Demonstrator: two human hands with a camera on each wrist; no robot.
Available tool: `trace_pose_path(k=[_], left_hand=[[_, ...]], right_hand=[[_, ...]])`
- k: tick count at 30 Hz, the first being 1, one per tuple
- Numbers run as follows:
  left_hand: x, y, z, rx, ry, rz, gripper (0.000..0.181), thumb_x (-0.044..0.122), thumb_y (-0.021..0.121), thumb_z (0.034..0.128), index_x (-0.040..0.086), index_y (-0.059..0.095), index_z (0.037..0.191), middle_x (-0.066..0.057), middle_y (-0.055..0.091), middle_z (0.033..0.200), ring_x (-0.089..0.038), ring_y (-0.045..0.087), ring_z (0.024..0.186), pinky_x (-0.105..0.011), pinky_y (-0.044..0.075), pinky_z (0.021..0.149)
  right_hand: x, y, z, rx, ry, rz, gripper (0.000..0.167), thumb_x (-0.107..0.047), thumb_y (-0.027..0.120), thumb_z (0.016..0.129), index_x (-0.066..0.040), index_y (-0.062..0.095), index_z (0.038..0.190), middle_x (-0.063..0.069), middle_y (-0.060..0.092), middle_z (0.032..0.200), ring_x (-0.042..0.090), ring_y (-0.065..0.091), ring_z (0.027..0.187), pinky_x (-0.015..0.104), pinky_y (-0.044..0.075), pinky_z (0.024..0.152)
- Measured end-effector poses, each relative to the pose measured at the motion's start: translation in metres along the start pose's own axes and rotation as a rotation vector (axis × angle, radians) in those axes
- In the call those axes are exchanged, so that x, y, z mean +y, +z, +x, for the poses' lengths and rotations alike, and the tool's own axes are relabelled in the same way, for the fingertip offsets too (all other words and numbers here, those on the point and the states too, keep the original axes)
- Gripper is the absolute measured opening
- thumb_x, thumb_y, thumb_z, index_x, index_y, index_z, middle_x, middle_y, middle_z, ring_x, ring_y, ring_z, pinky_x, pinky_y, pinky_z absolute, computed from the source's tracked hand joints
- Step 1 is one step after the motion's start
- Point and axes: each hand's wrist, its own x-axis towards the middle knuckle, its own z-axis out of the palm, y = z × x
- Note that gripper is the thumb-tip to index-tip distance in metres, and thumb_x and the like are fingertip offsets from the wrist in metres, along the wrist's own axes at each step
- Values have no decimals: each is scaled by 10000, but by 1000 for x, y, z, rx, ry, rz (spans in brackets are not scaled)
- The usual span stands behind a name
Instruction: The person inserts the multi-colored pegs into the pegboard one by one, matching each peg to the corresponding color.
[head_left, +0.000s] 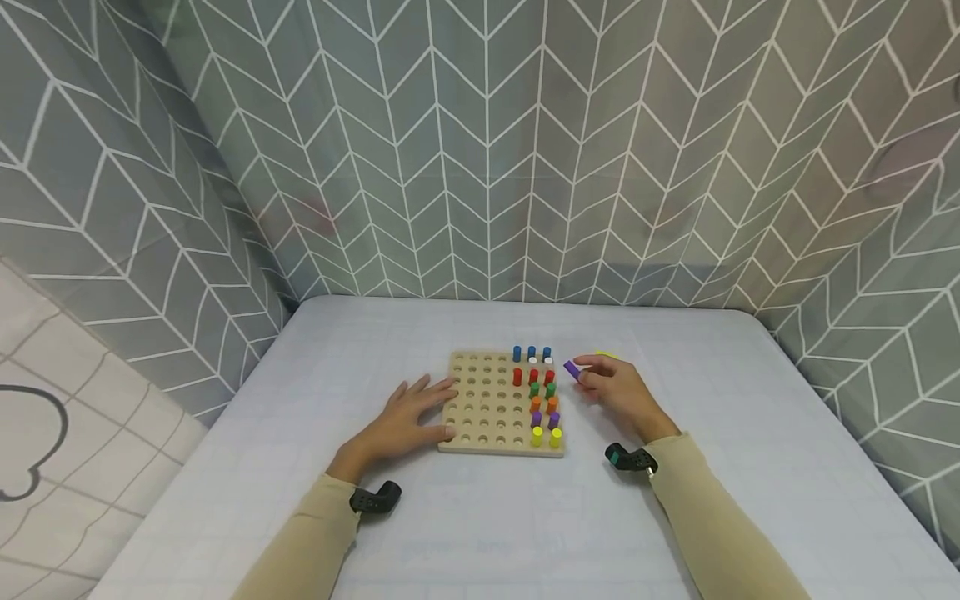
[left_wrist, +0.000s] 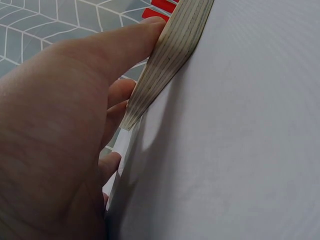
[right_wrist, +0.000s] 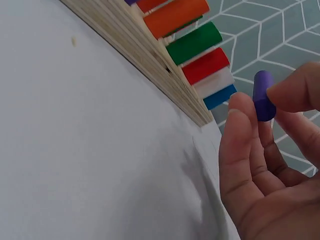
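Observation:
A wooden pegboard (head_left: 495,451) lies on the table, its right columns holding upright pegs in rows of blue, white, red, green, orange, purple and yellow. My left hand (head_left: 401,423) rests at the board's left edge with fingers spread. In the left wrist view, the thumb touches the edge of the board (left_wrist: 172,50). Just right of the board, my right hand (head_left: 622,393) pinches a purple peg (right_wrist: 263,95) between thumb and fingertips. The peg is tilted and held apart from the board.
Something yellow (head_left: 607,355) shows behind the right hand, mostly hidden by it. The white-covered table (head_left: 510,533) reaches back to a grey patterned curtain (head_left: 480,167). Most holes in the board's left and middle columns are bare.

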Motion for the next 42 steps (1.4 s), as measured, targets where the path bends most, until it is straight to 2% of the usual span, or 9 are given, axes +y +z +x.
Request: trace_pose_path(k=[3, 10, 14, 19, 25, 29, 32, 36, 42], left_hand=[[1, 0, 1, 3, 0, 4, 748, 608, 639, 898, 212, 475, 1511, 90, 297, 1622, -330, 117, 1524, -579, -31, 1203], [1, 1, 3, -12, -10, 17, 759, 614, 631, 900, 208, 462, 1519, 104, 282, 1624, -309, 106, 1527, -555, -40, 1209], [1, 1, 3, -4, -6, 24, 746, 607, 631, 904, 211, 467, 1515, 108, 278, 1625, -314, 110, 1526, -563, -32, 1208], [0, 2, 3, -1, -1, 19, 755, 617, 631, 899, 211, 468, 1515, 107, 278, 1625, -320, 113, 1525, -570, -32, 1206], [-2, 5, 3, -9, -2, 21, 765, 648, 610, 896, 228, 462, 1519, 129, 266, 1625, -306, 104, 1528, -562, -37, 1207], [-2, 5, 2, -4, -3, 18, 761, 640, 616, 897, 224, 467, 1516, 125, 271, 1623, -305, 105, 1528, -561, -38, 1207], [-3, 4, 1, 0, -3, 19, 762, 635, 619, 898, 219, 465, 1517, 115, 275, 1624, -309, 108, 1527, -567, -36, 1206], [-3, 4, 0, 3, 1, 20, 761, 624, 622, 901, 210, 462, 1519, 100, 277, 1626, -319, 112, 1525, -573, -32, 1204], [-1, 2, 0, -1, 1, 27, 760, 622, 619, 904, 211, 456, 1523, 95, 272, 1629, -320, 108, 1526, -571, -32, 1205]], right_hand=[[-2, 2, -5, 4, 4, 26, 364, -182, 603, 1007, -72, 604, 1353, 175, 625, 1230, 225, 666, 1006, 264, 570, 839], [-4, 9, -15, -35, -18, 212, 408, -111, 610, 1002, -8, 563, 1394, 201, 560, 1236, 202, 686, 1005, 257, 573, 859], [-7, 15, -19, -85, -46, 262, 479, -87, 600, 999, -24, 498, 1463, 172, 520, 1212, 209, 688, 1018, 268, 571, 873], [-9, 21, -20, -127, -72, 294, 532, -33, 568, 992, -46, 439, 1508, 202, 505, 1207, 218, 678, 1001, 290, 575, 878], [-11, 26, -23, -129, -113, 283, 490, -45, 582, 983, -3, 468, 1458, 229, 494, 1235, 271, 669, 990, 328, 582, 876], [-18, 29, -27, -150, -190, 216, 439, -76, 623, 959, -5, 516, 1379, 246, 510, 1242, 348, 682, 966, 407, 591, 860], [-23, 32, -29, -171, -252, 173, 421, -101, 654, 956, 18, 525, 1340, 260, 545, 1203, 359, 697, 921, 442, 596, 838], [-26, 36, -29, -175, -295, 168, 413, -100, 671, 959, 61, 516, 1306, 251, 583, 1150, 355, 703, 899, 458, 598, 829], [-29, 43, -31, -156, -311, 142, 353, -96, 676, 957, 44, 542, 1252, 219, 624, 1103, 362, 704, 915, 421, 598, 841]])
